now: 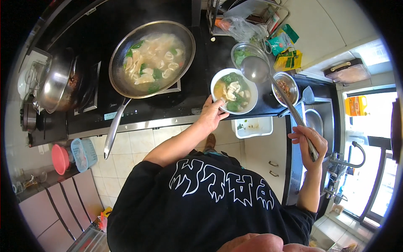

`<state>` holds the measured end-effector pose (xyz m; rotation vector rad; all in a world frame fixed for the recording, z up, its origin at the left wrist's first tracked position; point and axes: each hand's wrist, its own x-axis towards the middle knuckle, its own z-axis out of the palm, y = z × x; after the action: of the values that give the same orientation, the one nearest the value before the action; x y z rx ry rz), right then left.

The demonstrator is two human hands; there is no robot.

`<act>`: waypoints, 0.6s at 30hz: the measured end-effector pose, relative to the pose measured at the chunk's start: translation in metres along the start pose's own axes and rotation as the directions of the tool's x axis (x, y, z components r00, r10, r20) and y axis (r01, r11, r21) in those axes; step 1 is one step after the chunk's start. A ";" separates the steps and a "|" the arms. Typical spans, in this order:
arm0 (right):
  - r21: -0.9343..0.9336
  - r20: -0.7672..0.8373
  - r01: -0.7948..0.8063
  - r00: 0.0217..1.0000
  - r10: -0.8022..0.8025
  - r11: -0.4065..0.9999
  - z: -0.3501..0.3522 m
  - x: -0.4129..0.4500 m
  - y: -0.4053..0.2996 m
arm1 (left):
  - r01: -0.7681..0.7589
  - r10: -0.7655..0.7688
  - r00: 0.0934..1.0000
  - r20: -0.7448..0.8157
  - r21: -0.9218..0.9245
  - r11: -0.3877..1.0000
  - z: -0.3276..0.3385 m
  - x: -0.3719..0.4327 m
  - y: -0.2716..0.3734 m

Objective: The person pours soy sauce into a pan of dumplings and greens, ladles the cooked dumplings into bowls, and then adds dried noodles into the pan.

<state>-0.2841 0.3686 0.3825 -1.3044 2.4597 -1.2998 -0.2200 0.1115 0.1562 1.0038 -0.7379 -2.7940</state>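
Note:
A white bowl (234,91) of soup with dumplings and leafy greens stands at the counter's front edge. My left hand (212,113) holds its near left rim, thumb over the edge. In my right hand (310,143) is the handle of a metal ladle (255,70), whose bowl is over the far right side of the white bowl, by a glass bowl of greens (242,56). To the left, a steaming frying pan (153,60) with dumplings and greens in broth sits on the black cooktop, its metal handle pointing towards me.
A metal bowl (285,88) of chopped food and a blue-grey spatula (307,96) lie near the sink (327,110). Below the counter edge is a white bin (252,127). A large wok (58,85) stands far left. Plastic bags and a wire rack (217,30) are behind.

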 end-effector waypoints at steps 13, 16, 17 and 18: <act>0.168 -0.015 -0.025 0.999 0.028 0.986 0.021 0.031 -0.001 | -0.154 0.195 0.937 -0.291 0.156 0.976 0.012 0.011 0.002; 0.234 0.010 -0.007 1.000 0.004 0.972 0.041 0.052 -0.008 | -0.156 0.223 0.939 -0.263 0.254 0.955 0.001 0.010 0.009; 0.253 0.024 -0.008 1.000 0.002 0.967 0.053 0.062 -0.015 | -0.153 0.233 0.930 -0.284 0.277 0.949 -0.004 0.012 0.009; 0.266 0.029 -0.002 1.000 -0.006 0.964 0.064 0.072 -0.018 | -0.151 0.227 0.939 -0.259 0.284 0.947 -0.006 0.011 0.009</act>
<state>-0.2917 0.2713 0.3765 -1.2488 2.1700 -1.5346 -0.2258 0.0983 0.1506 1.2702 -1.1110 -2.3578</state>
